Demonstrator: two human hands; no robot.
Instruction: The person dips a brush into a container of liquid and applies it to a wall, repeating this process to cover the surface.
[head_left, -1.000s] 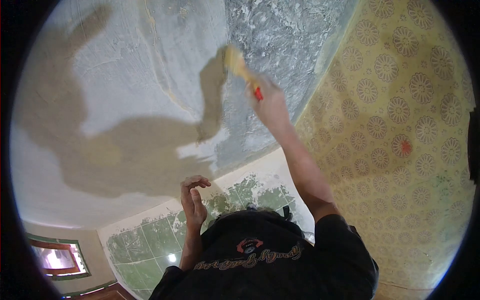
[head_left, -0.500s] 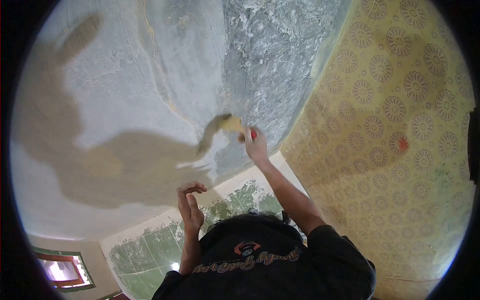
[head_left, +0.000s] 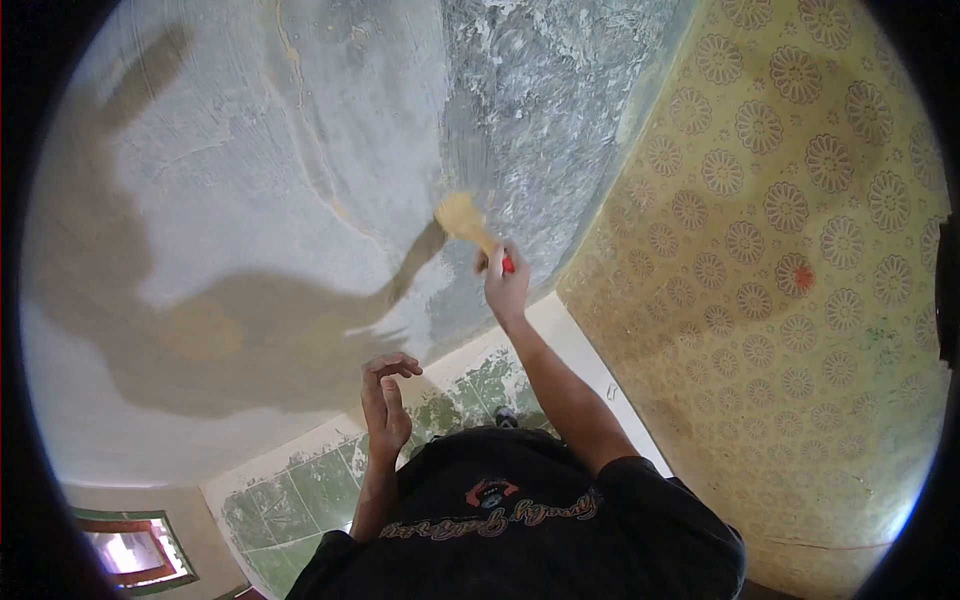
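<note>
1. Right hand point(head_left: 506, 283) gripping brush point(head_left: 468, 223); bristles pressed on grey wall point(head_left: 520, 120).
2. Left hand point(head_left: 386, 400) open, fingers curled, holding nothing.
3. Shirt point(head_left: 520, 530) script upside down, unreadable.
4. Patterned yellow wall point(head_left: 780, 250) to the right.

We see a pale grey ceiling point(head_left: 300, 130) mottled darker grey and white towards one side, with a tan patch of fresh paint. The brush point(head_left: 462, 218) has yellowish bristles and a red handle end, the wall point(head_left: 800, 300) is yellow with brownish flower medallions, and the shirt point(head_left: 520, 540) is black with orange lettering.
</note>
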